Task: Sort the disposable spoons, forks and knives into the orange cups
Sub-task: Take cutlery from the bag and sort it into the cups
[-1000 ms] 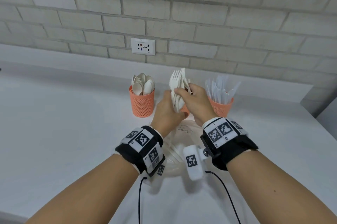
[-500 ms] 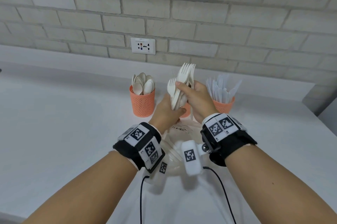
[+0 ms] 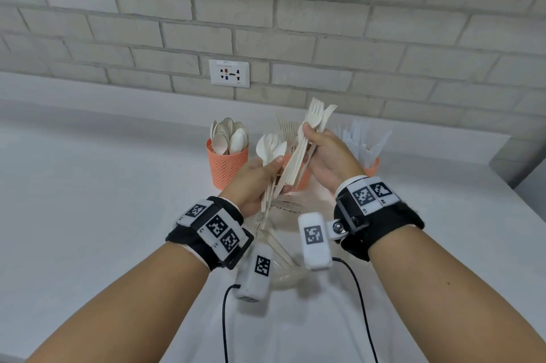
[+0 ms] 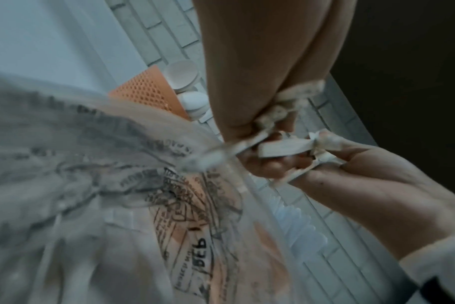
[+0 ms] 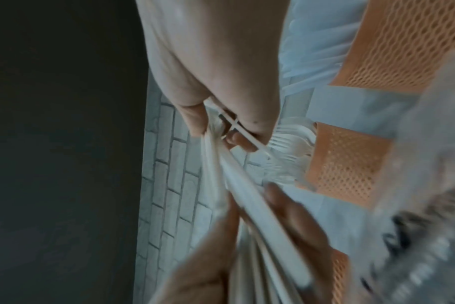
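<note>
My left hand [image 3: 273, 175] grips a bundle of white spoons [image 3: 271, 146] by their handles, bowls up. My right hand [image 3: 310, 142] pinches a stack of white forks [image 3: 316, 117], tines pointing up and right, their handles crossing the spoons low down. Both hands are above the middle orange cup [image 3: 298, 182], which holds forks and is mostly hidden. The left orange cup [image 3: 227, 169] holds spoons and the right orange cup [image 3: 373, 167] holds clear knives. In the right wrist view the fork handles [image 5: 249, 185] run between both hands.
A crumpled clear plastic bag [image 3: 280, 247] with black print lies on the white counter [image 3: 88, 215] under my wrists, with some cutlery inside. A brick wall with a socket [image 3: 229, 73] stands right behind the cups. Cables trail from the wrist cameras toward me.
One mixed bundle has split. My right hand has drawn the forks up and to the right, while the left hand keeps the spoons, lower and to the left.
</note>
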